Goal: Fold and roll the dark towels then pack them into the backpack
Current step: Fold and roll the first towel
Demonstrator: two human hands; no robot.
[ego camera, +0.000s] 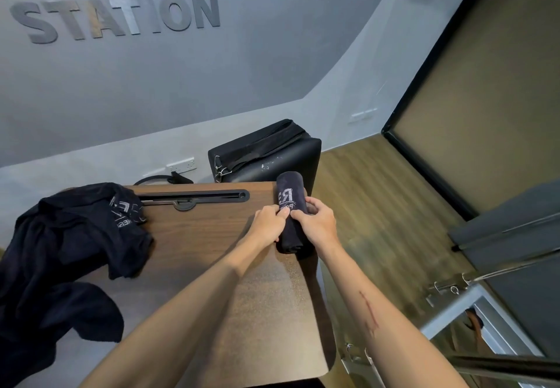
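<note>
A dark towel rolled into a tight cylinder (289, 190), with pale lettering on it, lies near the right edge of the brown wooden table (212, 245). My left hand (268, 224) grips the roll from its left side. From the right, my right hand (316, 219) curls round it with the thumb on top. A heap of loose dark towels (66, 242) hangs over the table's left end. Behind the table's far right corner stands a black bag (266, 151), a strap lying across its top; I cannot tell whether it is open.
A long black slot (194, 196) runs along the table's far edge. A grey wall with a socket (181, 165) stands behind. Wooden floor (378, 221) stretches to the right, where a metal frame with hooks (454, 290) and a dark panel stand.
</note>
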